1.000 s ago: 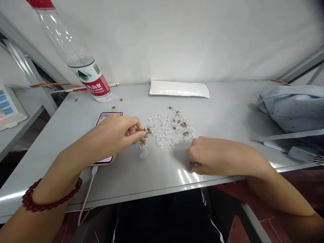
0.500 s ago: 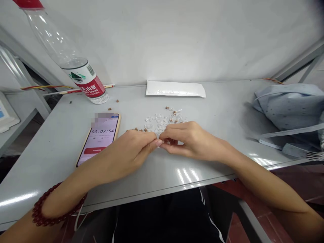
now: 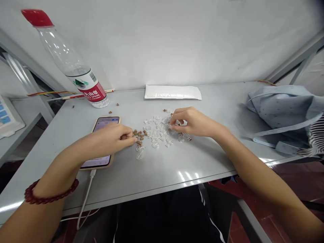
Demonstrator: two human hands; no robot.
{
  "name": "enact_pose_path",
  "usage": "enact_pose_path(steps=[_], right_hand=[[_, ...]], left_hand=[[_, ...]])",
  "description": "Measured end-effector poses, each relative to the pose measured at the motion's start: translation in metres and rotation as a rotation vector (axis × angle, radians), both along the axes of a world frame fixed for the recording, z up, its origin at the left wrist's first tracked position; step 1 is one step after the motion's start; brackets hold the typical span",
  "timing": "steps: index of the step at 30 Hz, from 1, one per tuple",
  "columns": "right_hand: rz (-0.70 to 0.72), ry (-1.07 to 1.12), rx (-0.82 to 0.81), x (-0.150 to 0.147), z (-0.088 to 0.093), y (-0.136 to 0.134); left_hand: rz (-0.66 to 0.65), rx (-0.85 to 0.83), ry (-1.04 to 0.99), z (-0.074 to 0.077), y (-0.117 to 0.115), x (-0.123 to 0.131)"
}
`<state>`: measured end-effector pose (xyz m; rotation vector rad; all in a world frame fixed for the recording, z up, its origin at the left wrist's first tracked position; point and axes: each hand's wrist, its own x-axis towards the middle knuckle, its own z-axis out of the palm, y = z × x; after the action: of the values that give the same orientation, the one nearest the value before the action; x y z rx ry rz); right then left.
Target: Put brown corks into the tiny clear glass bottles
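Observation:
My left hand (image 3: 117, 136) is closed in a pinch at the edge of a small heap of brown pieces (image 3: 141, 134), above the phone's right side. Whatever lies between its fingertips is too small to make out. My right hand (image 3: 191, 122) reaches into the right side of a spread of small clear plastic pieces (image 3: 158, 130), its thumb and forefinger close together; what they hold, if anything, is hidden. Around its fingers lie clear pieces with brown bits in them (image 3: 181, 135). Two clear pieces (image 3: 140, 154) rest nearer the front, below the brown heap.
A phone (image 3: 103, 162) with a white charging cable (image 3: 87, 195) lies under my left forearm. Behind it stands a red-capped water bottle (image 3: 95, 92). A white flat packet (image 3: 173, 92) lies by the wall, and a light blue cloth bag (image 3: 286, 104) sits at the right.
My hands, together at the front of the clear pieces before, have parted. The left has moved left to the brown heap, the right slightly up and right into the clear pieces.

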<state>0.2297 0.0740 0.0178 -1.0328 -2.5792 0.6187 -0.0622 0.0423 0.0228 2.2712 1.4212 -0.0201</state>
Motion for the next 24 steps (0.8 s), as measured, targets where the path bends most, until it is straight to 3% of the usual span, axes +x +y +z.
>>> enact_pose_path(steps=[4, 9, 14, 24], right_hand=[[-0.005, -0.033, -0.012, -0.001, -0.001, 0.000], [-0.074, -0.044, -0.029, 0.005, 0.000, 0.004], [-0.045, -0.089, -0.051, 0.006, -0.003, 0.006], [-0.062, -0.192, 0.007, -0.006, -0.012, 0.002]], left_hand=[[0.014, -0.009, 0.023, -0.005, -0.001, -0.001], [0.061, 0.065, 0.025, -0.002, -0.002, -0.004], [0.060, 0.138, -0.010, 0.000, -0.003, -0.004], [0.105, 0.133, -0.052, 0.001, -0.007, 0.010]])
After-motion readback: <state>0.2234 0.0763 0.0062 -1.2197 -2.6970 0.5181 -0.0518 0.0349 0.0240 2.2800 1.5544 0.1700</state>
